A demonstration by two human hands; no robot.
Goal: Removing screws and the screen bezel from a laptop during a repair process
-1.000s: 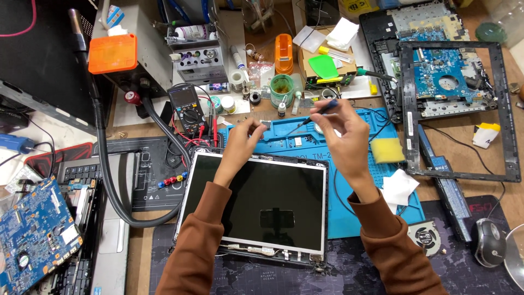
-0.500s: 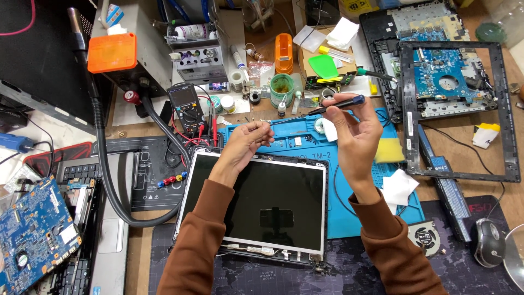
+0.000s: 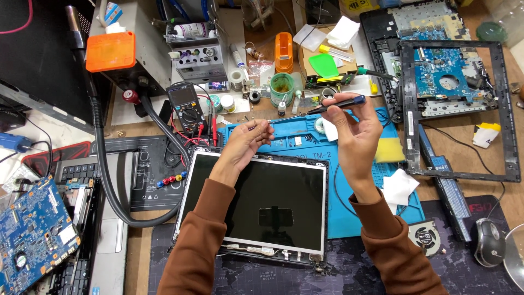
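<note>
**A thin screwdriver held between two hands above the bare screen panel**

Nearest to us lies the laptop screen panel (image 3: 262,210), flat on the dark desk mat (image 3: 338,276), its glass dark and its metal edge exposed. We judge it light, stiff and fragile, best lifted by its edges, not the face.

Above its far edge, our left hand (image 3: 245,145) has thumb and fingertips pressed together around the metal tip of the screwdriver (image 3: 322,108); whether a screw sits there we cannot tell. Our right hand (image 3: 355,131) pinches the dark handle between thumb and forefinger, the other fingers loosely curled. The tool looks light, rigid and slim, likely to roll if released; the thicker handle gives the surest grip.

Beyond the hands lies the blue repair mat (image 3: 305,142), then a multimeter (image 3: 187,109), and further right an empty black bezel frame (image 3: 505,109) over a blue circuit board (image 3: 445,82).
</note>
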